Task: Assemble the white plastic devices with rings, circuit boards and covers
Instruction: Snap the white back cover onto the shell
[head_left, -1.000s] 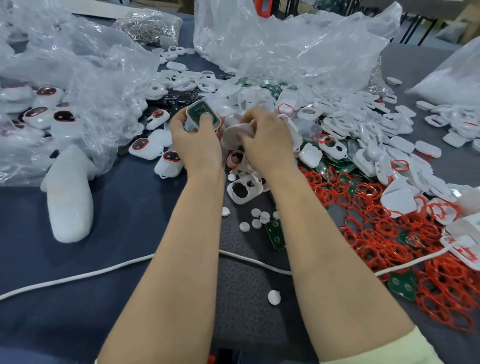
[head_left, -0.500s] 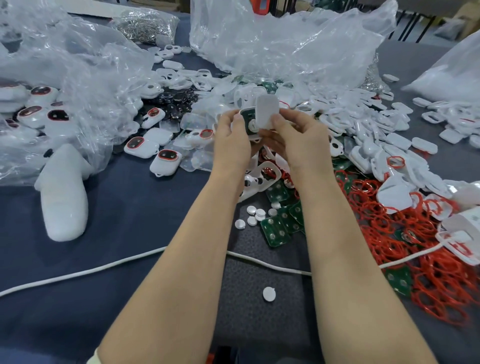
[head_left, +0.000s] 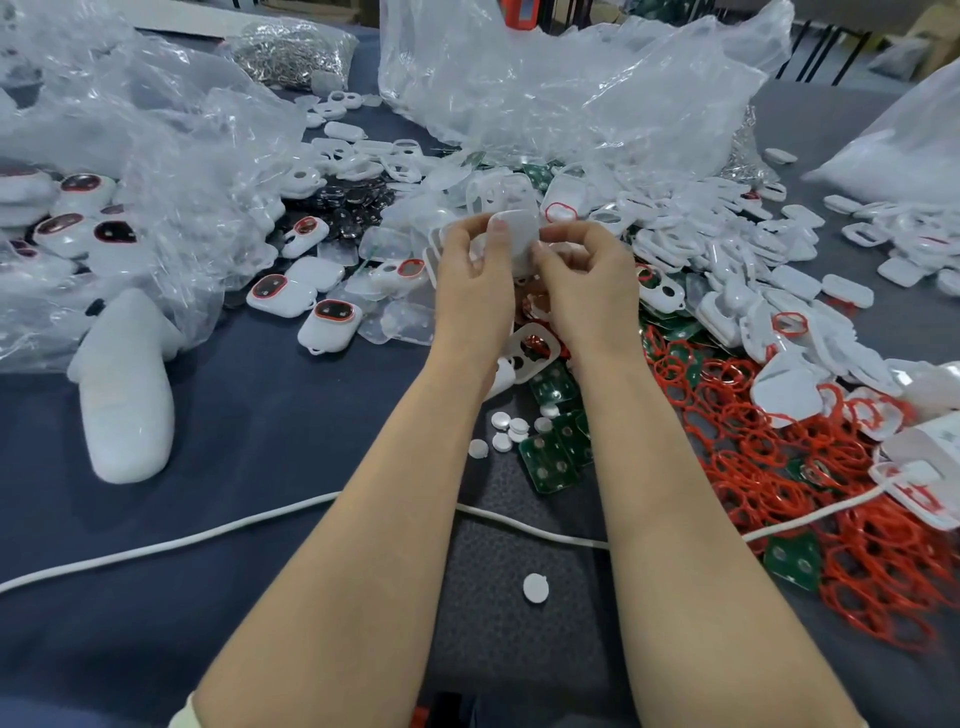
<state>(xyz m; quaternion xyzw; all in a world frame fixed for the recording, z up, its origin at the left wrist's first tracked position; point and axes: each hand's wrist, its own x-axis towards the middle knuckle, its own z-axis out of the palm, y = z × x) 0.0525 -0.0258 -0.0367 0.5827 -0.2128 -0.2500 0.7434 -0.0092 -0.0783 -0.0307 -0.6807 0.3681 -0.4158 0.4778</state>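
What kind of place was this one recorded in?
Likely a small assembly workshop: heaps of white shells, loose red rings and green boards, with finished devices set aside on the left.

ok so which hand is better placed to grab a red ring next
Right, probably. The red rings lie heaped on the same side as the right hand; the left hand would have to cross over. Both grip the white device.
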